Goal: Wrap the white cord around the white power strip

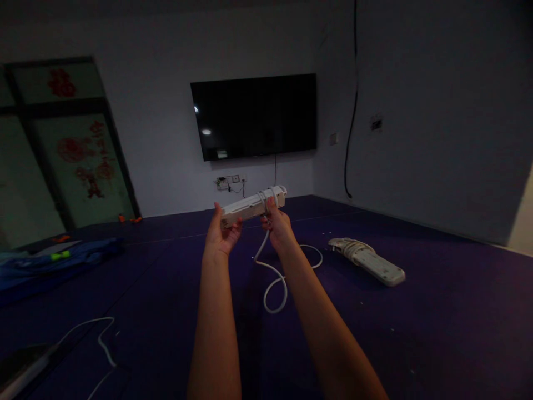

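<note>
Head view, dim room. The strip (250,206) is held in the air at chest height, tilted, above the floor (437,311) and in front of the TV (254,116). The left hand (222,233) is curled shut around its lower end. The right hand (277,225) is closed on it just below the coils (266,195), thumb up. Whether it also pins the cord (275,283) cannot be told. A few turns of cord wrap the strip's upper end. The rest hangs from the right hand and lies in a loose loop on the floor.

Risks, as judged from this pose:
- The turns sit close to the end of the strip. If the right hand slackens, they may slide off and spring open.
- The loop on the floor could twist into a kink as it is drawn up, so later turns would lie unevenly.
- The free length runs near a second strip (368,260), which lies already wound to the right. The tail end could drag against it and catch.
- Low light hides the cord against the dark floor, so a snag may go unnoticed.
- The left hand grips only the strip's end, so a sharp pull on the cord could lever the strip out of it.
</note>
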The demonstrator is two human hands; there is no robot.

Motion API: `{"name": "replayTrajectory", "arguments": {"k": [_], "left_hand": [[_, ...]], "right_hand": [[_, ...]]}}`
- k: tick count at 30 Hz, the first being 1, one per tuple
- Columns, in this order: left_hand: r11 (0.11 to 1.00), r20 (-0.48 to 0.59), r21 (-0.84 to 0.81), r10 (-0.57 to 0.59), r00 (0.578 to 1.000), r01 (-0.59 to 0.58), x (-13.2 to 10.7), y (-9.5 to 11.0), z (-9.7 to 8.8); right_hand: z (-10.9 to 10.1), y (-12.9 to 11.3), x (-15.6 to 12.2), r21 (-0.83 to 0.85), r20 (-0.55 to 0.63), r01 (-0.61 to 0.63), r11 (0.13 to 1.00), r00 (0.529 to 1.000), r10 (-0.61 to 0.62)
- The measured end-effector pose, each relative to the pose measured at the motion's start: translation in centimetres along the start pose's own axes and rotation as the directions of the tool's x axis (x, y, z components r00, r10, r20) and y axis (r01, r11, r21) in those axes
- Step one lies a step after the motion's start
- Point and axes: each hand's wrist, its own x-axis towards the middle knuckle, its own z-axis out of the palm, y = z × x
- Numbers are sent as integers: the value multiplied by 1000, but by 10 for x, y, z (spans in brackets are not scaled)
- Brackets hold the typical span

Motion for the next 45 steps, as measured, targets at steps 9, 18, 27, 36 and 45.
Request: {"name": "replayTrajectory", "arguments": {"k": [9, 18, 27, 36, 45], "left_hand": [[999, -31, -9, 50, 998, -51, -5, -1, 7], [993, -64, 84, 90, 994, -84, 1, -2, 0], [986, -77, 88, 146, 986, -139, 4, -8, 3], [947, 122, 141, 273, 954, -289, 11, -14, -5], [869, 383, 187, 365, 848, -458, 8, -10, -23]], "right_hand": [[1, -12, -6, 5, 93, -19, 1000, 995, 18], [-8, -9, 2, -59, 136, -121, 991, 982, 128], [-8, -6, 5, -45, 121, -128, 991, 984, 132], [0, -11, -3, -37, 44, -204, 978, 978, 205], [8, -16, -12, 7, 10, -261, 965, 965, 261]]}}
